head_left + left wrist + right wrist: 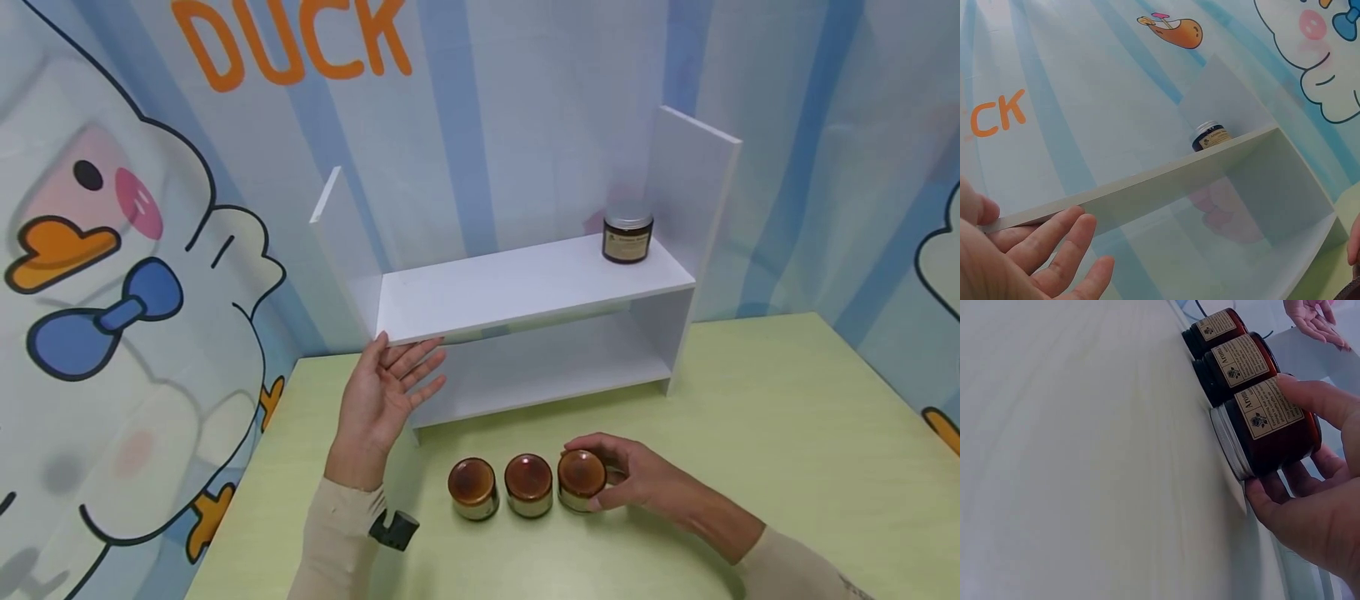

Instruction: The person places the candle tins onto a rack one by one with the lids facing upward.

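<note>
A white two-tier shelf (525, 287) stands at the back of the table. At its front left corner my left hand (382, 396) pinches the upper board's edge, thumb above and index finger below, other fingers spread loosely. Three amber glass jars with paper labels stand in a row before the shelf, lids down: a left jar (473, 488), a middle jar (528, 485) and a right jar (581, 479). My right hand (637, 475) holds the right jar, thumb across its label side and fingers round the far side; its silver lid (1230, 444) is at the tabletop.
Another amber jar (627, 235), silver lid up, sits at the right end of the upper board. The shelf's right side panel (690, 183) rises beside it. Below is a lower board (540, 367). The pale green table (795, 417) meets a duck-print backdrop (540, 100).
</note>
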A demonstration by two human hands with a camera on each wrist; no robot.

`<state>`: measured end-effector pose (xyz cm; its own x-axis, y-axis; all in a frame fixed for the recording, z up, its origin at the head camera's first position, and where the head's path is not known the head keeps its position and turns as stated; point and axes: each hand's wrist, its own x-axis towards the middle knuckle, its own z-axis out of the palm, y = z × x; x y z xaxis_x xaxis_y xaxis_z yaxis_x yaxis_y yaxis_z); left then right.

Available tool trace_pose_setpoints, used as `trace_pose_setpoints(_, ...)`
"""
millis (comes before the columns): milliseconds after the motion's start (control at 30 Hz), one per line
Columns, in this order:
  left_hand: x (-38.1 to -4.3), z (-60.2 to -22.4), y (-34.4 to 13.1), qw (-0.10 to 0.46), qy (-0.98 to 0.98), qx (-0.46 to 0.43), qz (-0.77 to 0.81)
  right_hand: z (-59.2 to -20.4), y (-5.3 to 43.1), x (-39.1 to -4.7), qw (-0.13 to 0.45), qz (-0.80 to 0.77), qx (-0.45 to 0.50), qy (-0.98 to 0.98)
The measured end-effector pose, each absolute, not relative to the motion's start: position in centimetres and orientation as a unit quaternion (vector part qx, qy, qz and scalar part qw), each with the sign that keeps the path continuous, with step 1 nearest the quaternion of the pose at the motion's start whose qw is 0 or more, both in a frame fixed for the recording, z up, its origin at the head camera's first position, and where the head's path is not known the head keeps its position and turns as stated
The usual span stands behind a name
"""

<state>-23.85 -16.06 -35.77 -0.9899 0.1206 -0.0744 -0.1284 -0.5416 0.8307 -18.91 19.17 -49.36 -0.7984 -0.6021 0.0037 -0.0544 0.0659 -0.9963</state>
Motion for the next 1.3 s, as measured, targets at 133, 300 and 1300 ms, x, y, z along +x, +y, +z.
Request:
trace_pose_setpoints(133, -23.77, -35.81, -16.07, 0.071, 0.471, -0.006, 0.879, -49.25, 19.23, -18.98, 0.213, -0.635, -0.242, 0.702)
trace_pose_setpoints(300, -23.72, -35.80, -16.14, 0.071, 0.469, -0.003, 0.880, -49.09, 19.13, -18.96, 0.206, -0.624, -0.254, 0.710)
trace_pose_setpoints(1300, -23.85, -35.86, -16.11, 0.073, 0.474, -0.001, 0.877, -49.20, 19.55, -18.88, 0.164, -0.596, -0.251, 0.745)
